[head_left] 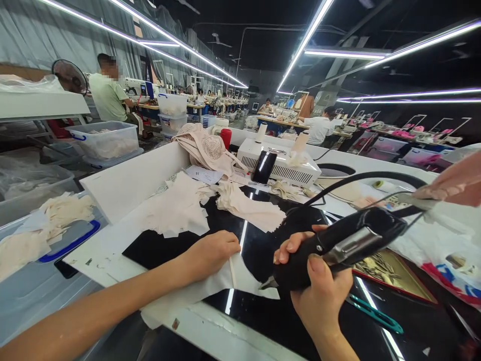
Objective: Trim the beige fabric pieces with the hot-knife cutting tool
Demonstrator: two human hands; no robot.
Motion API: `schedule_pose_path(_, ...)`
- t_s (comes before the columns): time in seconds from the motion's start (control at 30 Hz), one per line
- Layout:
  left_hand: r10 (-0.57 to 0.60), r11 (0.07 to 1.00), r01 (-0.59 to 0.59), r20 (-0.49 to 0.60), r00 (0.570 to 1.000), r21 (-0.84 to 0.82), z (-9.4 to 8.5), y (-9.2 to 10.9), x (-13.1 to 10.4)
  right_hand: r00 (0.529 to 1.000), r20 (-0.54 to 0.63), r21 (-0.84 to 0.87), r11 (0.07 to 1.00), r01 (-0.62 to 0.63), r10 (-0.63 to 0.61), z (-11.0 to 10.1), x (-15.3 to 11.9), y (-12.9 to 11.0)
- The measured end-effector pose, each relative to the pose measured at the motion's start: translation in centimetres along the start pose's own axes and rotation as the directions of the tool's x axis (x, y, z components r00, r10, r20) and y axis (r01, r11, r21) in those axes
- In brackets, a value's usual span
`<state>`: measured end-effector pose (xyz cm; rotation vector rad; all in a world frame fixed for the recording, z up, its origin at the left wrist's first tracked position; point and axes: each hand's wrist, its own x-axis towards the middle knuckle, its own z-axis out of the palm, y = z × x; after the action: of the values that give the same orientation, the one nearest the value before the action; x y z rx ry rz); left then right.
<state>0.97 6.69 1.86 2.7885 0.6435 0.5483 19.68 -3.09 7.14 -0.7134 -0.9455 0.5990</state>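
Observation:
My right hand [319, 286] is wrapped round a black corded handheld tool [330, 245], its pointed metal tip touching or just over the right end of a pale fabric piece [248, 281]. Closed on the same fabric is my left hand [214, 253], with a narrow strip edge running down from its fingertips. The fabric lies over the glossy black tabletop [221, 301] and hangs past its front edge. Behind my left hand spreads a pile of cream fabric pieces [176, 205], with another stack [250, 205] to its right.
A phone [265, 167] leans on a white machine [280, 160] at the back. On the right are a tray of small metal parts [394, 276], teal-handled snips [376, 313] and a plastic bag [439, 240]. Plastic bins [107, 140] stand left. Other people sit farther off.

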Motion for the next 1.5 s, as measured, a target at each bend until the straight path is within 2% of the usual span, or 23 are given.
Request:
schedule_pose_path(0.23, -0.007, 0.997, 0.007, 0.003, 1.000, -0.071, -0.9, 0.1, -0.9, 1.000, -0.002, 0.009, 1.000, 0.015, -0.015, 0.1, -0.3, -0.6)
schedule_pose_path(0.47, 0.059, 0.996, -0.062, -0.040, 0.997, -0.062, -0.8, -0.2, -1.7, 1.000, -0.001, 0.000, 1.000, 0.019, -0.019, 0.1, -0.4, -0.9)
schedule_pose_path(0.67, 0.083, 0.996, -0.083, -0.025, 0.996, -0.034, -0.4, -0.3, -2.2, 1.000, -0.010, -0.005, 1.000, -0.003, 0.003, 0.5, 0.2, -0.8)
schedule_pose_path(0.9, 0.129, 0.991, -0.130, -0.045, 0.991, -0.026, 0.3, -0.7, -2.5, 0.998, -0.057, 0.031, 0.999, 0.042, -0.040, 2.8, 2.7, 1.5)
schedule_pose_path(1.13, 0.119, 0.992, -0.121, -0.050, 0.992, -0.046, 0.1, -0.3, -2.3, 0.999, -0.035, 0.024, 0.999, 0.032, -0.031, 4.2, 4.0, 4.6)
schedule_pose_path(1.5, 0.119, 0.992, -0.120, -0.066, 0.991, -0.023, 0.3, -0.4, -2.4, 0.998, -0.038, 0.007, 0.999, 0.043, -0.043, 4.5, 4.0, 5.1)
